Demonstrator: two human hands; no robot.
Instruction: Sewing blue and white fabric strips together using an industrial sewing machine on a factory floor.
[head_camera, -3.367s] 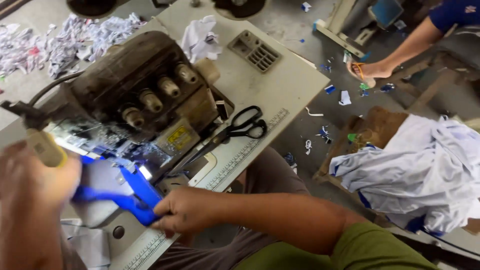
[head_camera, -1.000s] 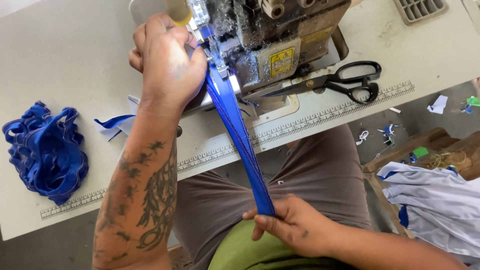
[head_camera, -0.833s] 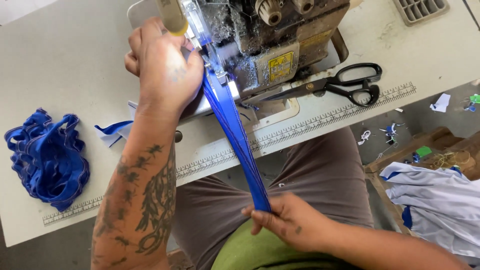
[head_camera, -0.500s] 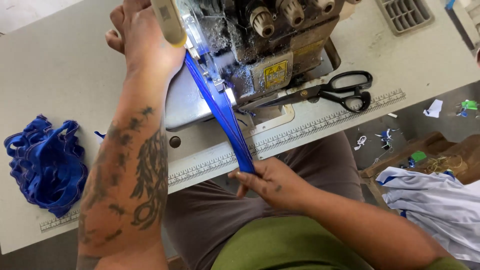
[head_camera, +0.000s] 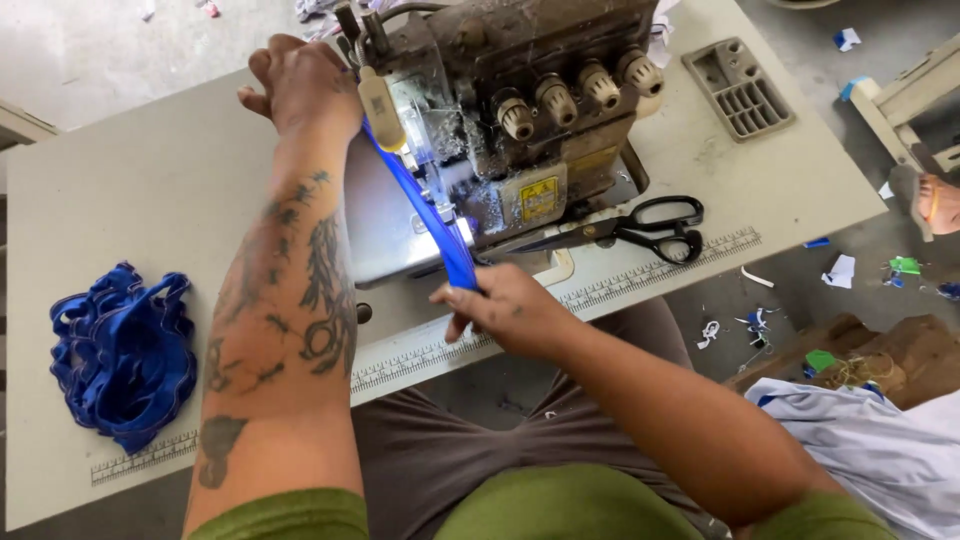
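Observation:
A blue fabric strip (head_camera: 425, 215) runs taut from behind the grimy overlock sewing machine (head_camera: 520, 120) down to the table's front edge. My left hand (head_camera: 300, 85) is at the far left side of the machine, closed on the strip's upper end. My right hand (head_camera: 500, 310) pinches the strip's lower end just in front of the lit needle area. My tattooed left forearm lies across the table.
Black scissors (head_camera: 640, 228) lie right of the machine on the white table (head_camera: 150, 190), whose front edge carries a ruler. A heap of blue strips (head_camera: 120, 350) sits at the left. White and blue cloth (head_camera: 870, 450) and scraps litter the floor at right, beside another person's foot (head_camera: 935, 200).
My right hand has risen from my lap up to the table edge, shortening the free strip. My left hand has moved further behind the machine. Earlier the view swung from the right side.

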